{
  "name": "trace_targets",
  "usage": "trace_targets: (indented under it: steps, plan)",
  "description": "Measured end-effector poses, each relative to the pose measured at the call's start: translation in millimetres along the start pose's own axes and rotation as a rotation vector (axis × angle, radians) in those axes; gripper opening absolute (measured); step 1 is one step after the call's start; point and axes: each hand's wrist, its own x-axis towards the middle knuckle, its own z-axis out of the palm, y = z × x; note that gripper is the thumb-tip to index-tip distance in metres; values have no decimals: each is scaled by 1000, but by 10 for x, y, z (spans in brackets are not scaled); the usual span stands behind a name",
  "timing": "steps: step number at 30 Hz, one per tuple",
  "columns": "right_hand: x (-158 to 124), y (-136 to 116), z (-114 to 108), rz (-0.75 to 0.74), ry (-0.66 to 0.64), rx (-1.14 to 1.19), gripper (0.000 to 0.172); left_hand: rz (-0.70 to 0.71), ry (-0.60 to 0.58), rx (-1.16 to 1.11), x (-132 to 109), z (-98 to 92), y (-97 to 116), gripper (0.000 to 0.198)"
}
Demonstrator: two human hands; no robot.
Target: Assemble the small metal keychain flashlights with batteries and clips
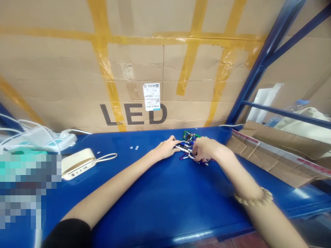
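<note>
A small heap of metallic carabiners [186, 147] in green, blue, silver and purple lies near the back of the blue shelf [155, 206]. My left hand [167, 147] rests at the heap's left side, fingers stretched out and their tips touching a silver piece. Over the right part of the heap is my right hand [204, 148], its fingers curled down among the carabiners. That hand hides what its fingertips hold. A purple carabiner [184, 157] lies at the front of the heap.
Behind stands a large taped cardboard box [72, 86] marked LED. On the left are a cream strapped device [79, 163], a white power strip [62, 140] with cables, and small white discs [134, 148]. An open carton [271, 151] and blue rack post [258, 72] stand right.
</note>
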Motion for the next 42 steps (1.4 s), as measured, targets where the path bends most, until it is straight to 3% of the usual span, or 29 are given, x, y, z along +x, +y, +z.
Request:
trace_targets:
  steps: [5,9,11,14,16,19,23,27,30,32,35,38,40,42]
  plan:
    - [106,-86,95,-91,174,-110,11,10,126,-187,267,169,95,35]
    - [83,7,59,-186,224,-87,4,-21,225,-376,245,106,174,26]
    - [40,19,38,-287,277,64,7,-42,272,-471,100,13,205,28]
    - [-12,-95,82,-499,347,499,30,-51,288,-594,-233,-134,238,43]
    - [-23,-247,172,-623,267,795,43,-77,238,-806,-482,-205,255,47]
    - [-19,-491,356,-723,28,1085,37,-239,282,-1028,-830,-263,261,50]
    - [-36,-721,595,-632,-112,1372,26,-354,137,-1042,-1193,-271,185,50]
    - [-59,-845,776,-506,-110,1506,40,-400,168,-994,-1423,-226,33,46]
    - [-50,-884,864,-486,-134,1439,44,-416,105,-1002,-1509,-185,-36,41]
    - [-42,-881,894,-514,-101,1286,38,-381,68,-1018,-1539,-162,-38,32]
    - [-52,-838,880,-598,235,869,30,-332,109,-976,-1575,-135,-4,24]
    - [-85,-787,813,-706,569,456,45,-294,158,-783,-1629,-110,27,20]
    - [-106,-772,777,-843,542,312,40,-221,209,-634,-1670,-93,35,20]
    - [-114,-774,776,-948,364,316,30,-163,255,-541,-1697,-79,35,21]
